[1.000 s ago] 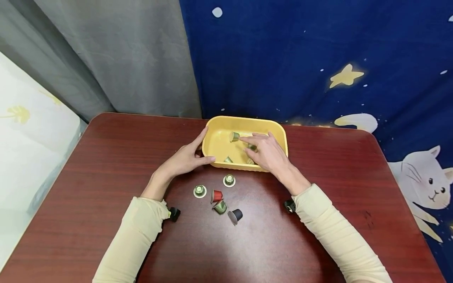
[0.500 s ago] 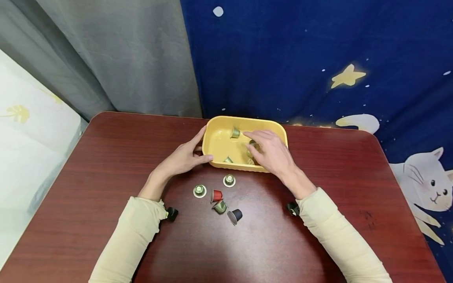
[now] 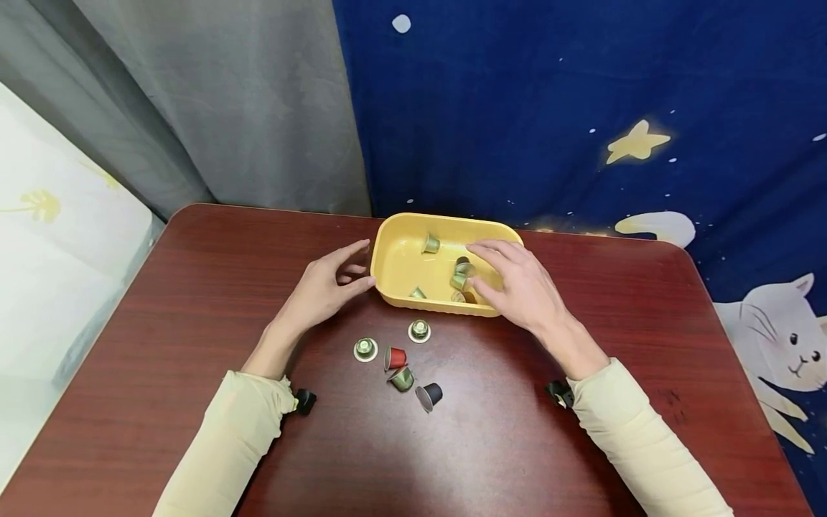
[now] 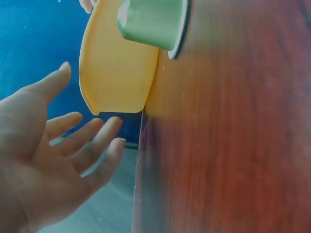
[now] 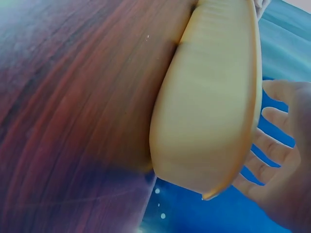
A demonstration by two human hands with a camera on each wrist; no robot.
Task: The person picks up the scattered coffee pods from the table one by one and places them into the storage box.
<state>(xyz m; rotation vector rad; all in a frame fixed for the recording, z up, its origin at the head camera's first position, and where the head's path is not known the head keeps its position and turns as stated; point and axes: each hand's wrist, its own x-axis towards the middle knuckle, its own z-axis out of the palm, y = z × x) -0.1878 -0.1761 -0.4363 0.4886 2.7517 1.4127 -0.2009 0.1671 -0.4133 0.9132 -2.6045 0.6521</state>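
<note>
So in the head view, a yellow plastic tub [image 3: 407, 266] is sitting near the far edge of a reddish wood-grain table [image 3: 484, 445], with a handful of coffee capsules lying loose inside. One light green capsule [image 3: 431, 245] is lying toward the back wall, another green capsule [image 3: 417, 293] is showing by the front wall, and a little cluster, including a dark capsule [image 3: 462, 263] and a pale green capsule [image 3: 459, 281], is sitting toward the right half.

The right hand [image 3: 526, 287] is hovering over that right end, fingers spread and gently curved, not gripping anything. The left hand [image 3: 323, 287] is hanging wide open just beside the left end, thumb tip right by the rim, holding nothing.

In front of the tub, a lid-down green capsule [image 3: 419, 330] and a second lid-down capsule [image 3: 365, 349] are standing, while a red capsule [image 3: 395, 358], a tipped green capsule [image 3: 402, 378] and a black capsule [image 3: 429, 396] are lying on their sides.

In the left wrist view, the left palm is facing the tub's end with fingers spread, and one standing green capsule is looming up close.

In the right wrist view, the tub's long side is filling the middle and the right hand's fingers are reaching past the rim, relaxed and gripping nothing
</note>
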